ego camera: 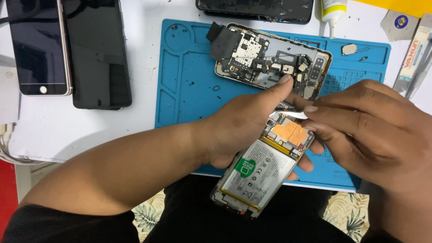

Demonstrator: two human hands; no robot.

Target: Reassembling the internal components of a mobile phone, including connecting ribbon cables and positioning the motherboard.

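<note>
My left hand (245,123) cradles an opened phone (258,173) from below, its back cover off, showing a silver battery with a green sticker and a copper-coloured patch near the top. My right hand (364,130) pinches a thin metal tool (292,113) whose tip rests at the phone's upper edge, beside the copper patch. A second opened phone frame (270,58), with bare circuit board and a black flap lifted at its left end, lies on the blue work mat (189,85) just beyond my hands.
Two intact phones (38,47) (96,54) lie side by side at the far left on the white table. Another dark phone (256,10) sits at the top edge. A glue bottle (333,11), small loose parts (349,48) and packaged tools (416,56) are at the right.
</note>
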